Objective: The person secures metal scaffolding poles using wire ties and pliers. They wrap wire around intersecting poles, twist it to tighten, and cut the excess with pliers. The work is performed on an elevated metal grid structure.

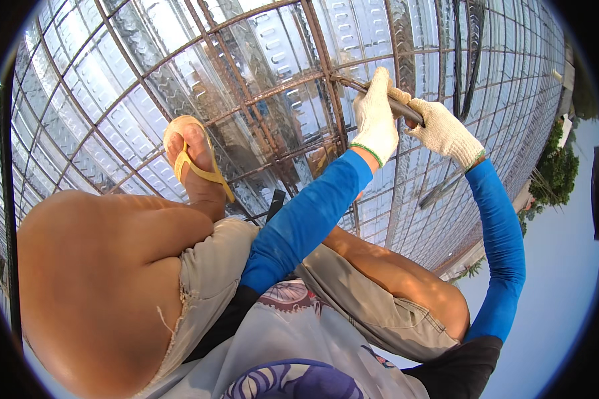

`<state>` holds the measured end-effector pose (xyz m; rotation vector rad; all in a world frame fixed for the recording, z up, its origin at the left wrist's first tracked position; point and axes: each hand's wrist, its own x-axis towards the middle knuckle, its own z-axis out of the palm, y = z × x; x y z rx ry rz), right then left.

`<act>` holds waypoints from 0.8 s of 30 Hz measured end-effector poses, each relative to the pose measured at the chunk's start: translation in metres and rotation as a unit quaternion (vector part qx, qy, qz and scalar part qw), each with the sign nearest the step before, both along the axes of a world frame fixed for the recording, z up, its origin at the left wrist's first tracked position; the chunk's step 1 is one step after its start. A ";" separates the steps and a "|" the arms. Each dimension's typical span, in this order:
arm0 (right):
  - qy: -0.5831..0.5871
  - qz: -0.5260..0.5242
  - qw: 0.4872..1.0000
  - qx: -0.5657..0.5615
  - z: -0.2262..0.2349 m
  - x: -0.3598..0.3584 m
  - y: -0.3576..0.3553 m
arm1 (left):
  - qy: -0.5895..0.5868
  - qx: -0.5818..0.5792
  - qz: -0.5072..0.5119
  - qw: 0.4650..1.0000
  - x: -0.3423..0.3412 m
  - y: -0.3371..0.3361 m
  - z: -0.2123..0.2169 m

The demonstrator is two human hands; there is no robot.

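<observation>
A: Rebar tool (400,105), dark and rod-like, sits gripped in both gloved hands above the rebar grid (246,93). Entry: where does it lie relative to each grip?

B: Left hand (375,118), white knit glove, is wrapped around the tool's forward part, fingers curled shut over it. Right hand (444,132), same kind of glove, is clenched on the rear part, just beside the left. The two gloves nearly touch.

A: Long axis?

B: It runs from upper left to lower right in the head view. The far end reaches toward a bar crossing (333,76) on the grid; the near end disappears into the right glove. Tip contact with the crossing: cannot tell, the left glove covers part of it.

A: Which hand is nearer the working end?

B: The left. It sits between the crossing and the right hand, so the right hand holds the lever end, farther from the grid.

A: Surroundings?

B: The grid lies over ribbed, shiny metal decking (113,106). The person squats on it; a foot in a yellow flip-flop (196,163) rests on the bars, well to the left of the hands. Blue sleeves (306,219) cover both forearms. Trees (558,174) and sky show past the right edge.

A: Judgement?

B: Any twist likely turns about that upper-left end, driven from the right hand.
</observation>
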<state>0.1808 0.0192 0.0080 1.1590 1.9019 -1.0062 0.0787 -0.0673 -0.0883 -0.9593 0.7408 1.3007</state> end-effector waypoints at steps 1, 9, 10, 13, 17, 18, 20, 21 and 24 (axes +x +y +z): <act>-0.003 -0.005 1.000 -0.013 -0.004 0.001 0.004 | 0.006 0.006 0.002 1.000 0.001 0.000 -0.003; 0.039 -0.036 0.997 -0.061 -0.023 0.018 0.013 | 0.043 0.009 -0.027 0.999 0.005 0.004 -0.007; 0.036 -0.028 0.997 -0.055 -0.023 0.019 0.015 | 0.046 0.023 -0.022 0.998 0.005 0.005 -0.007; 0.031 -0.016 0.997 -0.068 -0.020 0.023 0.022 | 0.032 0.078 0.010 0.996 0.007 0.003 -0.009; -0.096 -0.136 0.961 -0.220 0.012 -0.019 0.033 | -0.021 0.132 0.086 0.987 -0.014 -0.001 -0.017; -0.096 -0.175 0.947 -0.253 0.015 -0.015 0.033 | -0.051 0.128 0.096 0.986 -0.019 -0.001 -0.006; -0.093 -0.245 0.912 -0.315 0.020 -0.012 0.039 | -0.065 0.097 0.108 0.987 -0.023 0.005 0.003; -0.098 -0.236 0.915 -0.313 0.022 -0.016 0.041 | -0.065 0.101 0.117 0.986 -0.019 0.005 -0.003; -0.112 -0.217 0.919 -0.310 0.029 -0.024 0.041 | -0.060 0.052 0.112 0.990 -0.014 0.012 0.001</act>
